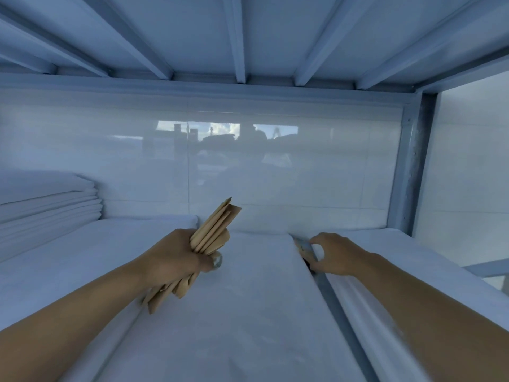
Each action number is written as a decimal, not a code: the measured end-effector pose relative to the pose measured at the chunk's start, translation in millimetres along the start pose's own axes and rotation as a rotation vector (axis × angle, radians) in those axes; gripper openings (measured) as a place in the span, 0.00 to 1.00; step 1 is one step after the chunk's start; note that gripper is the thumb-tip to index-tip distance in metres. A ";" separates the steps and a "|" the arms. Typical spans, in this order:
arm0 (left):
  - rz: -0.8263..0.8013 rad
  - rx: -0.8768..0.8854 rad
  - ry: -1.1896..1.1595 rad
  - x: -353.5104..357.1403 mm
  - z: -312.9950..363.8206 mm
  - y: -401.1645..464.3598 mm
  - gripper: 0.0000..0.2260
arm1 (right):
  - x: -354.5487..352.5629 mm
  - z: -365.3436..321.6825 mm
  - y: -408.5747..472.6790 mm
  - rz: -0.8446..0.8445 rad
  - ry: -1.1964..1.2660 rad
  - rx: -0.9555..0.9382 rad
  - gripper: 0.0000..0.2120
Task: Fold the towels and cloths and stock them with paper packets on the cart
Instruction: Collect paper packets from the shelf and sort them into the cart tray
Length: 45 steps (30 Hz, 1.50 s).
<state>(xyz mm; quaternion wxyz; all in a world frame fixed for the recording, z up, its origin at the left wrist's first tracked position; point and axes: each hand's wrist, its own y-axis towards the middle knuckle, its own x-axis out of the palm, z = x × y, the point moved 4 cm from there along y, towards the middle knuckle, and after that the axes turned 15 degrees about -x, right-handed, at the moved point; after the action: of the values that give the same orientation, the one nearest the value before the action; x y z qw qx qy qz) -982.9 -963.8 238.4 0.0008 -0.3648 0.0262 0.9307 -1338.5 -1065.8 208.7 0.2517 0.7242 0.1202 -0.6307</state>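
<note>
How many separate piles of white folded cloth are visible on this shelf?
4: a tall stack at far left, a flat pile under the left arm, one in the middle, one at right. More may be hidden.

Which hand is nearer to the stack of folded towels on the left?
Left. The left hand, gripping paper packets, is right of the stack; the right hand is farther right, at the gap between cloths.

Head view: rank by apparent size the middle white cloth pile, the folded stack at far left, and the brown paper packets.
1. Middle white cloth pile, though nearest the camera, so partly unsure.
2. Folded stack, cut by the frame edge.
3. Brown paper packets in the left hand.
</note>
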 end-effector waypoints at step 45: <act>-0.099 0.110 -0.076 5.6 9.7 -10.9 0.34 | -25.2 -164.2 -4.2 0.576 0.676 -0.495 0.05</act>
<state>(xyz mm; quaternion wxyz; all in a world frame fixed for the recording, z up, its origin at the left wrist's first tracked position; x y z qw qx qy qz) -993.4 -952.5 241.2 0.0677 -0.3296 0.0591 0.9399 -1204.9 -973.9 245.2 0.5265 0.8102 0.1363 -0.2185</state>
